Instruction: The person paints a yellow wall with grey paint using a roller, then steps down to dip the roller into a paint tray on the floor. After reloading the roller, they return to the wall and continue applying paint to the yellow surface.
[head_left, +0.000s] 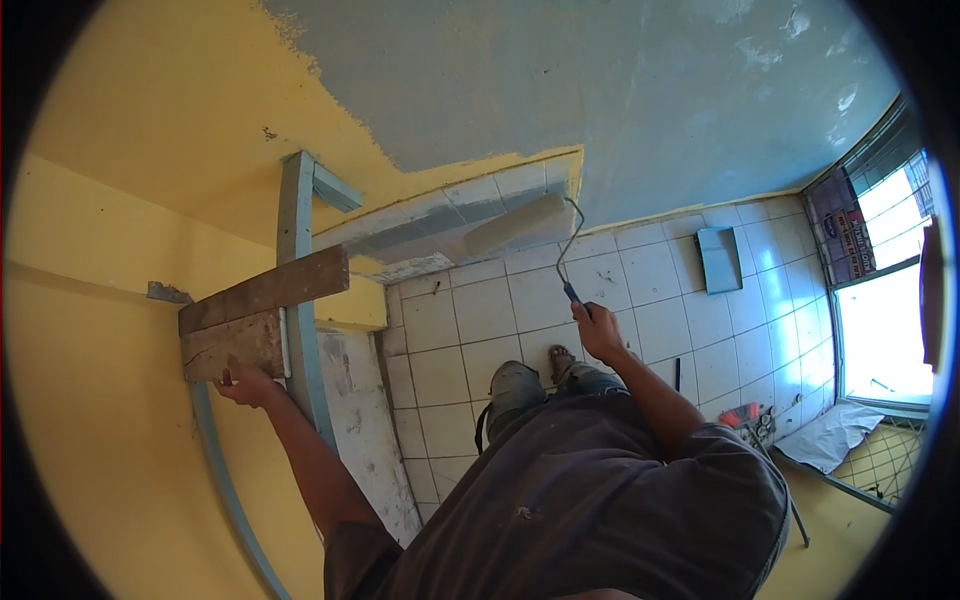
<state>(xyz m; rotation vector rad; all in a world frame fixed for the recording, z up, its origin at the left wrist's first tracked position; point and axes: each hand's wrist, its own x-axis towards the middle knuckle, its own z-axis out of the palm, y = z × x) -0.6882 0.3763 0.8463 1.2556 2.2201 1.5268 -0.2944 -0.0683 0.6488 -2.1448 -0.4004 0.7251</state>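
My right hand (597, 330) is closed around the dark handle of a paint roller (515, 224), whose bent wire frame runs up to a pale roller sleeve. The sleeve is in front of a tiled ledge (470, 197) with grey smears, below the wall; whether they touch is unclear. At the left, my left hand (247, 384) is at the lower edge of a wooden board (235, 345), its fingers partly curled against it. A second brown board (265, 290) lies along the first, across a grey-blue post (295, 215).
Grey paint (600, 90) covers part of the yellow wall (180, 90). A blue paint tray (720, 260) rests on the white tiled floor (590, 285). To the right are a bright doorway (885, 330), a pale sheet (828, 437) and red-handled items (740, 414) on the floor.
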